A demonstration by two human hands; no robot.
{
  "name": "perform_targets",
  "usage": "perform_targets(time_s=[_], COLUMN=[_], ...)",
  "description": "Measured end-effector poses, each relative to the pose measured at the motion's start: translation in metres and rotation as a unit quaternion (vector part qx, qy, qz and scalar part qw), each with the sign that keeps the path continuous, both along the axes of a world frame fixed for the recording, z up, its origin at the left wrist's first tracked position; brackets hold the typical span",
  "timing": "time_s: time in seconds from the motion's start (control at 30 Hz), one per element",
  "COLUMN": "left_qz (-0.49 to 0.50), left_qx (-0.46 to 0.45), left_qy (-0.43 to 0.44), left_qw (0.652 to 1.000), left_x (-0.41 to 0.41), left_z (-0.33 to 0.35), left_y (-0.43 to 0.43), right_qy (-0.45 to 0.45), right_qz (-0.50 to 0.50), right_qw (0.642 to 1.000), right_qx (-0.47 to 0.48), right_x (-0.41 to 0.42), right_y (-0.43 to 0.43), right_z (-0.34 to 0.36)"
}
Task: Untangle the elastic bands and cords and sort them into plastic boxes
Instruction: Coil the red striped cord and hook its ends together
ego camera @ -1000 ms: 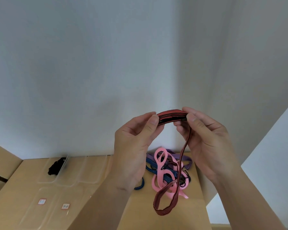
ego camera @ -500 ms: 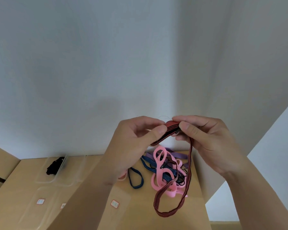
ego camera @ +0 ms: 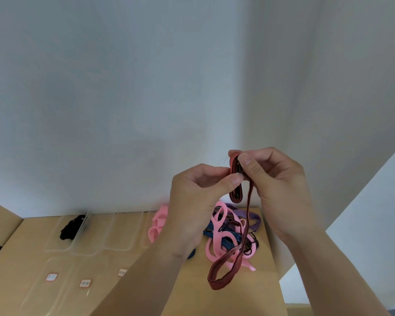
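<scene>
The pale wall (ego camera: 146, 87) fills the upper portion of the view and meets a second wall at a corner on the right.

The tan bench (ego camera: 249, 299) occupies the lower portion of the view and carries all loose items.

Both hands are raised above the bench, in front of the wall.
- Left hand (ego camera: 192, 201): fingers curled; thumb and forefinger pinch the folded upper section of the red band (ego camera: 217, 284).
- Right hand (ego camera: 276, 179): fingers curled; thumb and fingertips pinch the top of the same fold, directly above the left thumb. The two hands touch at the band.

Clear plastic boxes (ego camera: 119, 233) stand in a row at the far edge of the bench, to the left of the hands. Further clear plastic shapes lie nearer the camera; it cannot be told whether these are boxes or lids.

The tangled pile (ego camera: 214, 224) lies at the far right of the bench, below the hands. It contains pink bands, a blue striped band (ego camera: 228, 241) and a purple band (ego camera: 253, 216).

The red band is clear of the bench at its top. One short loop hangs just below the left thumb; one long loop hangs down in front of the pile.

A pink band (ego camera: 157, 222) sits at the rightmost box of the row, partly hidden by the left hand.

A black bundle (ego camera: 72, 228) lies in the leftmost box.

Small red-edged labels (ego camera: 51, 277) are fixed to the near plastic shapes; their text is not legible.
</scene>
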State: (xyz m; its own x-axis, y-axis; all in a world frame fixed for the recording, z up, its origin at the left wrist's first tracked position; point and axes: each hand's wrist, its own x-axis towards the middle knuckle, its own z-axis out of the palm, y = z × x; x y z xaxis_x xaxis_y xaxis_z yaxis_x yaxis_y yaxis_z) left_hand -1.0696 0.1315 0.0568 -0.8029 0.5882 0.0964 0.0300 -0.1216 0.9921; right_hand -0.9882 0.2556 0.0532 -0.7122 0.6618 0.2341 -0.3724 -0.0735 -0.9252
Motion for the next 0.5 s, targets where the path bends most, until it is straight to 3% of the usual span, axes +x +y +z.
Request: perform_targets(time_s=[0.27, 0.5], left_qz=[0.045, 0.024], left_qx=[0.131, 0.129], left_qy=[-0.122, -0.122], left_qw=[0.983, 0.984], left_x=[0.001, -0.009], left_z=[-0.006, -0.005], left_y=[0.001, -0.009], right_qy=[-0.071, -0.098], right_qz=[0.048, 0.080], right_qw=[0.991, 0.982], right_qx=[0.105, 0.137], right_x=[0.000, -0.001], right_y=[-0.009, -0.008], right_z=[-0.003, -0.005])
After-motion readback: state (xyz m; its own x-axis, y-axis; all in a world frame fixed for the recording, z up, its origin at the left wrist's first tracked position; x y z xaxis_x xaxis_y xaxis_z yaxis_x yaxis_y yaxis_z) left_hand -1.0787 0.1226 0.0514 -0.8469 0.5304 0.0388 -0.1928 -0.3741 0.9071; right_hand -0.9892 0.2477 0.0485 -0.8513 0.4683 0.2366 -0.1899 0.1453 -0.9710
